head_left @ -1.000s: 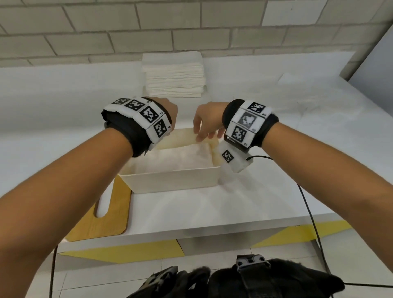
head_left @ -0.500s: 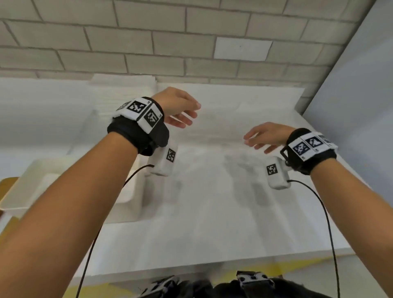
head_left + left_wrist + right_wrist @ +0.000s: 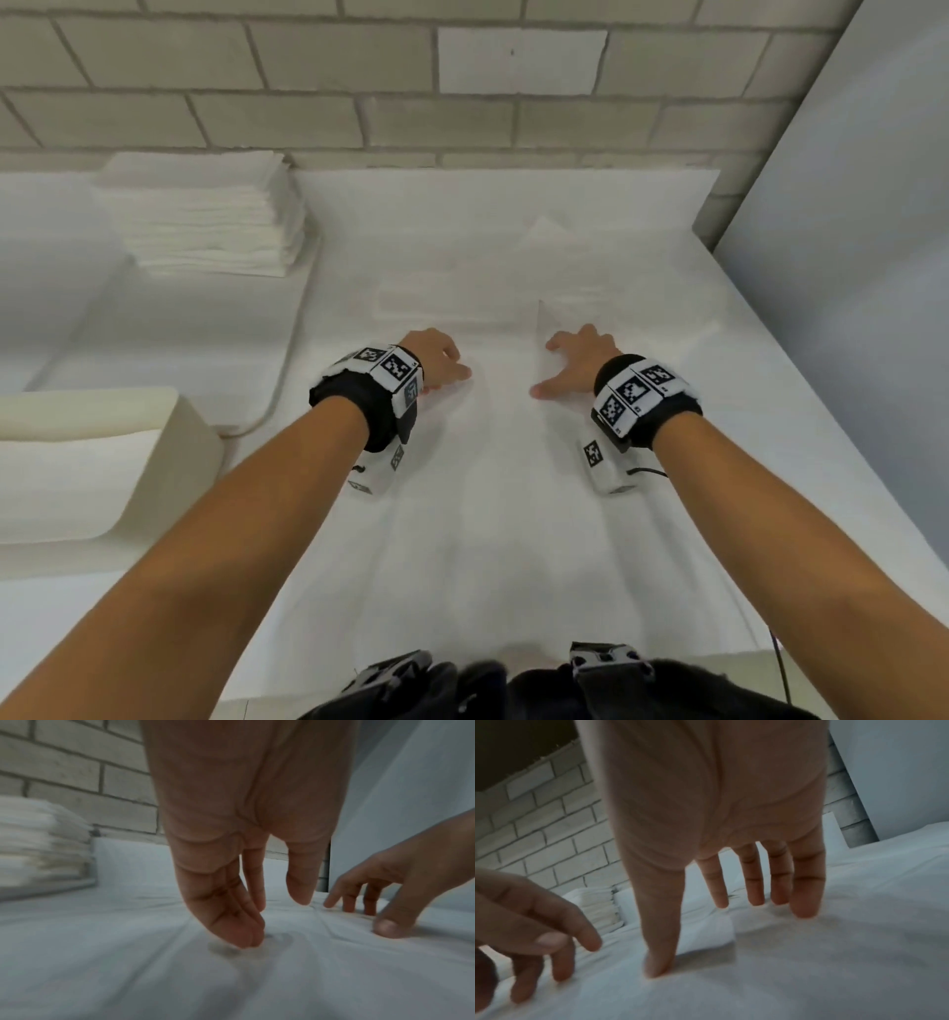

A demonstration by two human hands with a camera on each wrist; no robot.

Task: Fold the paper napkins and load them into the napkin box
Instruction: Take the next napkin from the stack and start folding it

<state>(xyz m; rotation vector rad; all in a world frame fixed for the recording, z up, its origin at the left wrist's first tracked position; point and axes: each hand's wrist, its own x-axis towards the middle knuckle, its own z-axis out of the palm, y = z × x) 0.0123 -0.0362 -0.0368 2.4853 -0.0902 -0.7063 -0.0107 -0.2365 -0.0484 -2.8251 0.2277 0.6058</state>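
Your left hand [image 3: 436, 357] has its grip wide, the fingers [image 3: 239, 925] reaching down so their tips touch the white paper napkin [image 3: 493, 462] spread flat over the counter [image 3: 770, 411]. Your right hand [image 3: 577, 362] is just as wide, fingers [image 3: 805, 894] spread and straight, thumb and fingertips pressing that same sheet just to the right of the left hand. Neither hand pinches or lifts the paper; the wrist views show only fingertips on its surface, with faint creases running out from them. Both hands sit near the middle of the sheet, close together but apart.

On the far left, against the brick wall [image 3: 308, 103], stands the stack of napkins [image 3: 205, 221], well apart from your hands. Beyond your right hand more white paper lies on the counter, one piece [image 3: 544, 231] with a raised corner. The napkin box [image 3: 102, 462] sits at the near left, cream-coloured, well clear of the sheet you are touching; you cannot see into it from the head view.
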